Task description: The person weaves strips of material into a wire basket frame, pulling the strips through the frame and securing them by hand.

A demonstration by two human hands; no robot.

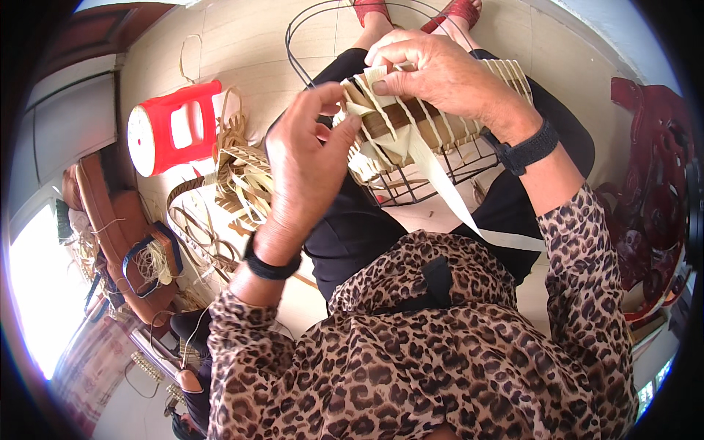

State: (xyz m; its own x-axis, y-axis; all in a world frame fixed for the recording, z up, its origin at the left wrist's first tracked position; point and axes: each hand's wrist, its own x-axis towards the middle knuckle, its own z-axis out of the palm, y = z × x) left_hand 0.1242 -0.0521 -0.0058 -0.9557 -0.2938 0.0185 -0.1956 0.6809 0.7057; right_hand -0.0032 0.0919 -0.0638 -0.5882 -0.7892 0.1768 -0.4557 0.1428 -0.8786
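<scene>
We saw the left hand [304, 165] and right hand [433, 70] pinching pale flat straw strips [433, 165] on the black wire basket frame [440, 172], only its near rim wrapped, most wire bare.

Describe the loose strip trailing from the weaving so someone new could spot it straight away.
Start at the black wire frame resting on the person's lap, where pale flat strips are wrapped round its rim under both hands. From below the right hand, one long flat cream strip runs down across the black trousers. Unlike its woven neighbours, it hangs free and wider.
</scene>
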